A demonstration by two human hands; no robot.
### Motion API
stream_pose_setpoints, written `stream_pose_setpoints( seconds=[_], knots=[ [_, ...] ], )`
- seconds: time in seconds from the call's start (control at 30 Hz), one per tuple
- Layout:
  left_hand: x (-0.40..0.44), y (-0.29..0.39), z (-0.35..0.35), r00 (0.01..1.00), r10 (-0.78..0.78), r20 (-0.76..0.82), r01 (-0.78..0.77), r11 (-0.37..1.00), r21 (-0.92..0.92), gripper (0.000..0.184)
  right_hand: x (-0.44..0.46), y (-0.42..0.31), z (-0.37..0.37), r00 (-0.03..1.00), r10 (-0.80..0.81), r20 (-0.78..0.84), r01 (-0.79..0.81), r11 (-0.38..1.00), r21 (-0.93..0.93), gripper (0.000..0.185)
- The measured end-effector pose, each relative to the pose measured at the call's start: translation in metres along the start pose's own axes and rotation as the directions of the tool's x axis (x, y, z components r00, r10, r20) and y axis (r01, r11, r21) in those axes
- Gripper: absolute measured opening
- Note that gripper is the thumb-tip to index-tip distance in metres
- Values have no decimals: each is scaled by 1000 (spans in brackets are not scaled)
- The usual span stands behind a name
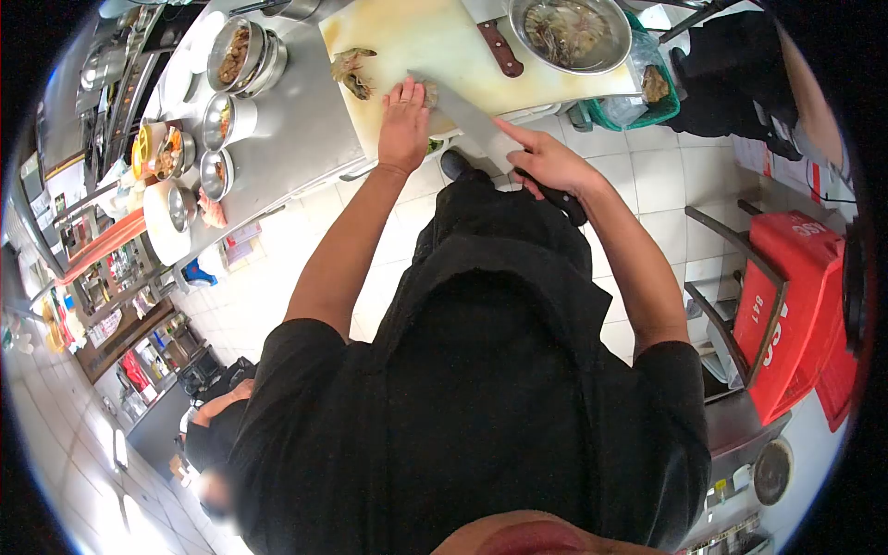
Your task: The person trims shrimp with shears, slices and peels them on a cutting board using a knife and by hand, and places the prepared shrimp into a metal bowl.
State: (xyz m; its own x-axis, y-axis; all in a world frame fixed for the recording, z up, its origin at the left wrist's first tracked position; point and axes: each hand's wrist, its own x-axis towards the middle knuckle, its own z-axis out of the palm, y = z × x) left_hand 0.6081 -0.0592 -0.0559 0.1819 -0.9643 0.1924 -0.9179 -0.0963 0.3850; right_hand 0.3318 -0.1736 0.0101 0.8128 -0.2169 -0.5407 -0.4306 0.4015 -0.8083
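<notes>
My right hand [555, 166] is closed around the black handle of a large kitchen knife [469, 118]. Its broad blade reaches forward and left over the pale cutting board [407, 42]. On the board's near part, my left hand [404, 125] lies flat with fingers stretched forward, just left of the blade's tip. A small, pale greyish piece shows between those fingers and the blade; what lies under the fingers is hidden. A few shrimp [352, 72], or their heads and shells, sit at the board's left side.
A metal bowl of shrimp [569, 32] and a brown-handled knife [500, 48] occupy the board's right. Below the bowl hangs a green basket [638, 109]. Food-filled metal bowls [218, 122] line the counter's left. Red crates [786, 305] stand right; other people are at both sides.
</notes>
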Motion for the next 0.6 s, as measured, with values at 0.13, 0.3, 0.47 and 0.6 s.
stream_pose_setpoints(
  seconds=[0.13,0.3,0.47,0.6],
  knots=[
    [1,0,-6,998,-6,65,5,1000,14,49,-1,-1,-6,1000,-4,19,4,1000,29,70],
    [-11,5,-7,1000,14,6,-14,1000,8,49,-19,1,1,999,28,-36,-27,999,32,69],
    [-15,4,-3,999,-14,51,13,1000,24,48,-19,15,10,997,39,-63,-35,998,57,68],
    [-13,1,-1,999,1,50,-1,1000,9,46,-20,8,0,998,67,-22,-66,998,24,67]
  ],
)
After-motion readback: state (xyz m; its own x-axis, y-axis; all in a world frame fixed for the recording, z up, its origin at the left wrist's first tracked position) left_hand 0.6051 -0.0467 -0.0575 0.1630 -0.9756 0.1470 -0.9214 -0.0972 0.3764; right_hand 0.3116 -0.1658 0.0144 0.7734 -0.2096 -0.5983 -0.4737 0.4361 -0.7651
